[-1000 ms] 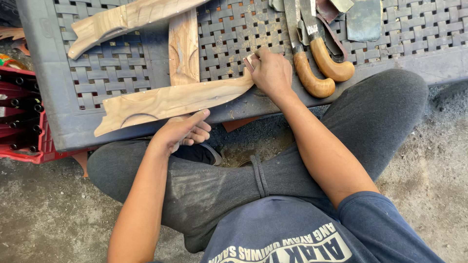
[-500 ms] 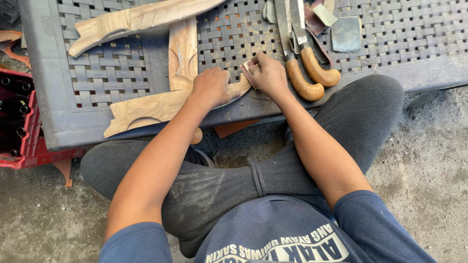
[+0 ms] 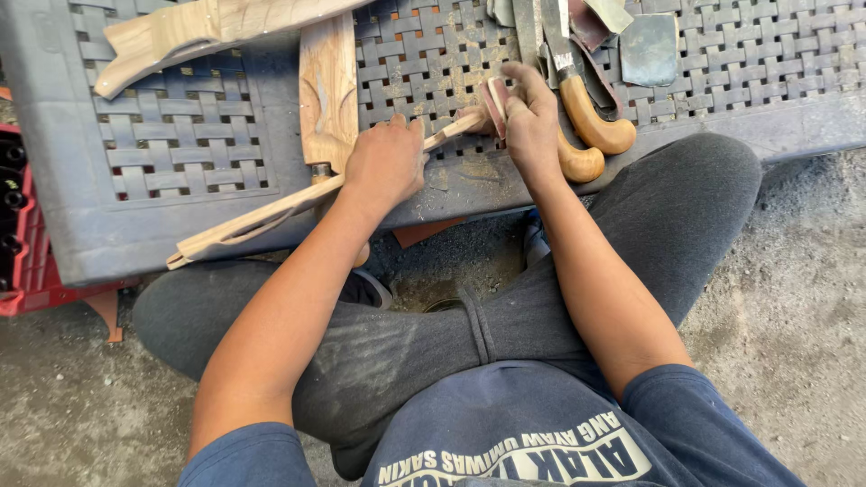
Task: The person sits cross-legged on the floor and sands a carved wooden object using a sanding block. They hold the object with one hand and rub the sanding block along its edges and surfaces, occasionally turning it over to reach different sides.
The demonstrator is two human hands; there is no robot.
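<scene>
Head view looks straight down on a seated person's lap and a grey woven-pattern plastic counter point(image 3: 180, 153) in front of the knees. A long, narrow carved wooden piece point(image 3: 262, 221) lies tipped on its edge along the counter's near rim, running from lower left up toward the right. The left hand point(image 3: 386, 162) is clenched over this piece near its upper right part, palm down, pressing it against the counter. The piece's far end pokes out just beyond the left hand's knuckles and reaches the right hand point(image 3: 530, 122), so the wood spans the gap between both hands, with most of its length trailing off to the left of the left hand.

The right hand grips a small reddish-brown sanding block point(image 3: 495, 97) between thumb and fingers and holds it against the tip of the wooden piece. Just beside the right hand, on its right, lie two tools with curved yellow-brown wooden handles point(image 3: 595, 122), their metal blades pointing away from the person. A dark flat metal plate point(image 3: 649, 50) rests farther up the counter.

Two more carved wooden parts sit on the counter: an upright board point(image 3: 329, 86) just beyond the left hand, touching the held piece, and a longer curved part point(image 3: 180, 36) lying across the top left. A red crate point(image 3: 23, 243) stands on the floor at the left edge.
</scene>
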